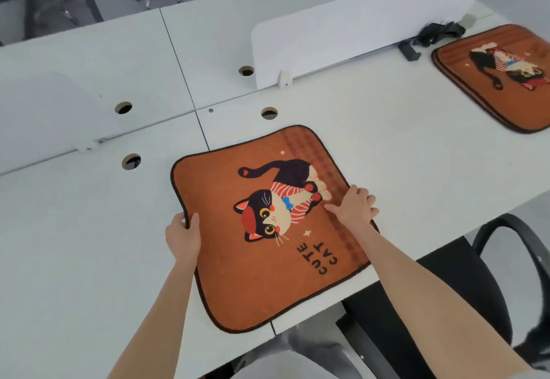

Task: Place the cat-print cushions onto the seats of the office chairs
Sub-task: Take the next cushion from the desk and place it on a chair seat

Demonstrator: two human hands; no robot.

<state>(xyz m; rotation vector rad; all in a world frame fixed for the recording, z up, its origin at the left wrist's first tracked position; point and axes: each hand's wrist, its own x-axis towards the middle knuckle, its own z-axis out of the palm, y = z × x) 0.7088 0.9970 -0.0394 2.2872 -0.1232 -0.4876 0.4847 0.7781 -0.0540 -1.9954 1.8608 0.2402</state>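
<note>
With both arms stretched forward, our left hand (182, 237) pinches the cat-print cushion's (238, 259) left edge while our right hand (354, 207) grips its right edge on the white counter (89, 259).

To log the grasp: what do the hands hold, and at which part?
The near cushion: left hand pinches its left edge, right hand grips its right edge.

cushion (262, 229) on desk (74, 244), chair (446, 304) right
</note>
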